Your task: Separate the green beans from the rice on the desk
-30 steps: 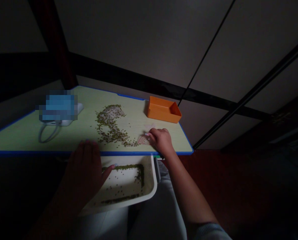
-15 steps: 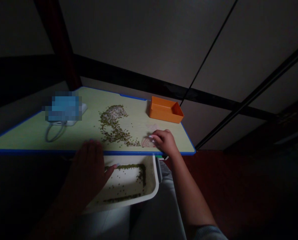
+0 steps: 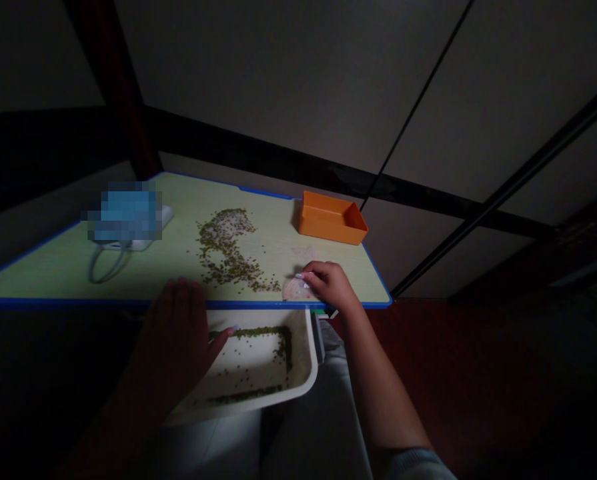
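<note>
My left hand (image 3: 181,333) lies over the table's front edge, fingers stretched out and thumb spread above a white bin (image 3: 311,373). My right hand (image 3: 331,283) is on the table's right part, fingers curled in a pinch; whatever they hold, if anything, is too small to make out. Beneath its fingertips is a pale pink printed patch (image 3: 292,291), flat on the surface. To the left of this hand spreads a pile of small green beans (image 3: 233,270), mixed with paler grains at the back. More green beans (image 3: 263,331) lie along the bin's inner edges.
An orange open box (image 3: 328,233) stands at the table's back right. On the left sits a blurred blue object (image 3: 128,213) on a white base with a looped grey cable (image 3: 93,263). The table (image 3: 143,280) has a blue rim; a panelled wall (image 3: 298,80) rises behind it.
The view has shifted slightly. My right hand's fingertips have moved a little over the pink patch. My left hand and the bean pile look the same.
</note>
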A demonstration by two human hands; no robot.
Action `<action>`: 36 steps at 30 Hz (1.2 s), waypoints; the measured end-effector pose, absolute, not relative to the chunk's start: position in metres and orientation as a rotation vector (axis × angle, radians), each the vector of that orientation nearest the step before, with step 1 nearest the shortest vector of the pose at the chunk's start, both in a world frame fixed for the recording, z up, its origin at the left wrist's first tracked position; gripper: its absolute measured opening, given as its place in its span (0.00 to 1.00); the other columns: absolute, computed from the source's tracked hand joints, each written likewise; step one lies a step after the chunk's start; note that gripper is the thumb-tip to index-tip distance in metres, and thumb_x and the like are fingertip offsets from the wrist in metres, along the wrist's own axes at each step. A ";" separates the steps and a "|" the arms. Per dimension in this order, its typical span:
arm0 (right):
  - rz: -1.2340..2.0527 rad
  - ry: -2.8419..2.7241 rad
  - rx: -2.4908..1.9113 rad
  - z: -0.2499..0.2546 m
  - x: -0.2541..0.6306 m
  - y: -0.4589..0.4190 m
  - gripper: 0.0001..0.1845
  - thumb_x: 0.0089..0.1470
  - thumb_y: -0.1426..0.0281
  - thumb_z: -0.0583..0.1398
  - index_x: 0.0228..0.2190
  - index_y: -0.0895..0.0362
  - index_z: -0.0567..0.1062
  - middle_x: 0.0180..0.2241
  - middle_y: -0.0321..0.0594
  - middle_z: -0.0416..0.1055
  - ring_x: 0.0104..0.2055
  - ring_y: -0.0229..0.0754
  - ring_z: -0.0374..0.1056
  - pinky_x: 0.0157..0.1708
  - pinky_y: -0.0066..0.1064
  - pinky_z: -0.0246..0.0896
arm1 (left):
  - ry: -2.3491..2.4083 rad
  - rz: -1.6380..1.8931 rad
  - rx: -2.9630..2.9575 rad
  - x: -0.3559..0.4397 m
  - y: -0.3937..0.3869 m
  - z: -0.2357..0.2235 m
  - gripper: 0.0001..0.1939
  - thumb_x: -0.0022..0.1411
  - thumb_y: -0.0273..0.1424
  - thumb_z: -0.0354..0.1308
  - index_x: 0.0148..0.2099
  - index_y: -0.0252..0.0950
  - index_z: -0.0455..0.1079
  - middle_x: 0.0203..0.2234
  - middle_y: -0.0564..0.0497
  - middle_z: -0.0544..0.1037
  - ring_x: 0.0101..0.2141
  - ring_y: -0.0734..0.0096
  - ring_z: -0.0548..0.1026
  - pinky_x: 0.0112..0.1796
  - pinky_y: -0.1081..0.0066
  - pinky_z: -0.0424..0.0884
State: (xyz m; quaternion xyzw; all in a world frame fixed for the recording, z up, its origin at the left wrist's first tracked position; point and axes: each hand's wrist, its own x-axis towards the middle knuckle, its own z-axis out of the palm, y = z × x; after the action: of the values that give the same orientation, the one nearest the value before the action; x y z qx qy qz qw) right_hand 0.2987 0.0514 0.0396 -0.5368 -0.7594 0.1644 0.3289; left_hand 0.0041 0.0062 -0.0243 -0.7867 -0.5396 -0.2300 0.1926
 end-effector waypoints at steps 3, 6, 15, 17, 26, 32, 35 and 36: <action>0.506 -1.962 -1.380 0.037 0.300 0.052 0.15 0.58 0.60 0.60 0.27 0.58 0.77 0.20 0.33 0.68 0.24 0.35 0.61 0.27 0.25 0.51 | -1.521 -0.632 -2.224 0.004 0.006 -0.024 0.47 0.59 0.48 0.46 0.67 0.16 0.40 0.61 0.17 0.59 0.65 0.30 0.54 0.59 0.41 0.60; 0.582 -1.923 -1.366 0.034 0.301 0.052 0.16 0.57 0.59 0.59 0.27 0.58 0.77 0.21 0.33 0.68 0.25 0.35 0.61 0.26 0.24 0.52 | -1.526 -0.637 -2.229 0.004 0.006 -0.025 0.46 0.59 0.48 0.46 0.67 0.16 0.41 0.61 0.16 0.59 0.65 0.30 0.54 0.58 0.41 0.60; 0.594 -1.837 -1.388 0.032 0.299 0.053 0.17 0.55 0.57 0.60 0.24 0.57 0.72 0.20 0.32 0.66 0.23 0.35 0.60 0.25 0.24 0.51 | -1.533 -0.655 -2.238 0.004 0.005 -0.026 0.47 0.60 0.48 0.46 0.67 0.17 0.38 0.62 0.18 0.57 0.66 0.31 0.52 0.60 0.41 0.58; 0.558 -1.862 -1.390 0.033 0.297 0.054 0.17 0.56 0.57 0.60 0.24 0.56 0.71 0.20 0.31 0.66 0.23 0.34 0.60 0.25 0.24 0.50 | -1.539 -0.654 -2.238 0.004 0.006 -0.025 0.46 0.60 0.48 0.45 0.67 0.17 0.38 0.62 0.17 0.58 0.66 0.31 0.53 0.59 0.41 0.59; 0.074 -1.981 -1.634 0.043 0.286 0.053 0.14 0.58 0.61 0.60 0.26 0.56 0.74 0.21 0.34 0.70 0.25 0.37 0.61 0.30 0.27 0.48 | -1.531 -0.595 -2.233 0.005 0.004 -0.018 0.47 0.60 0.49 0.45 0.67 0.15 0.39 0.59 0.15 0.60 0.63 0.27 0.56 0.58 0.41 0.61; -0.013 -1.809 -1.741 0.039 0.290 0.053 0.15 0.60 0.60 0.57 0.26 0.55 0.73 0.23 0.36 0.72 0.25 0.38 0.61 0.28 0.28 0.47 | -1.510 -0.596 -2.226 0.006 0.006 -0.021 0.46 0.60 0.49 0.43 0.65 0.13 0.42 0.58 0.14 0.61 0.64 0.29 0.55 0.59 0.42 0.59; 0.118 -1.646 -1.685 0.034 0.294 0.055 0.18 0.60 0.57 0.56 0.24 0.55 0.71 0.22 0.35 0.70 0.24 0.36 0.61 0.26 0.27 0.48 | -1.532 -0.610 -2.229 0.005 0.007 -0.023 0.46 0.60 0.49 0.42 0.66 0.14 0.42 0.59 0.16 0.61 0.64 0.30 0.55 0.60 0.42 0.58; 0.150 -1.599 -1.675 0.033 0.295 0.056 0.18 0.60 0.57 0.55 0.24 0.55 0.70 0.22 0.34 0.69 0.24 0.36 0.61 0.25 0.26 0.48 | -1.535 -0.615 -2.228 0.005 0.007 -0.024 0.46 0.61 0.49 0.42 0.66 0.15 0.40 0.59 0.16 0.60 0.65 0.31 0.54 0.60 0.42 0.58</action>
State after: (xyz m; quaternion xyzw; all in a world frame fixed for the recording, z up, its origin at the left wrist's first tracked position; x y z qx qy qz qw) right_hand 0.2953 0.0558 0.0328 -0.6619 -0.6319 0.0591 0.3989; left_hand 0.0047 0.0069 -0.0237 -0.7895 -0.5439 -0.2181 0.1826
